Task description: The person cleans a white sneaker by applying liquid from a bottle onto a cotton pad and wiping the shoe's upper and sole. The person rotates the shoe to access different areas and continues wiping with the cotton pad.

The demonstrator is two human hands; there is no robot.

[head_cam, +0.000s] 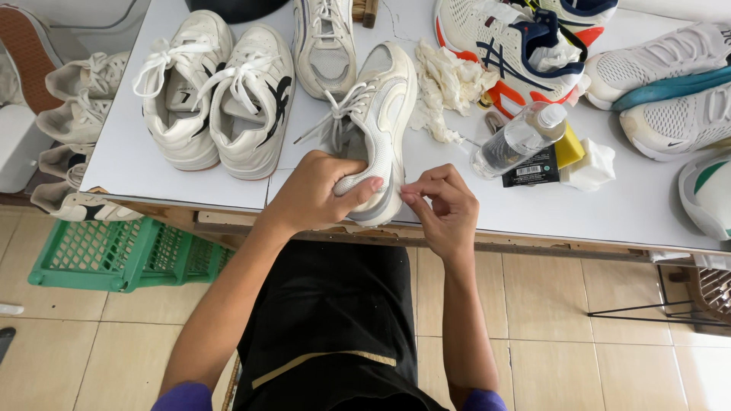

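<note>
White counter [190,190] carries many sneakers; a green crate [114,255] sits on the tiled floor beneath. One pale sneaker [377,114] lies at the near edge, laces loose. Left hand [316,190] wraps its heel end, thumb pressed on the sole rim. Right hand [445,209] sits just beside, fingertips pinched together at that rim. Crumpled rag [449,84], clear bottle [518,137], yellow sponge [569,146] nearby. Cleaning looks unfinished; other pairs wait.
</note>
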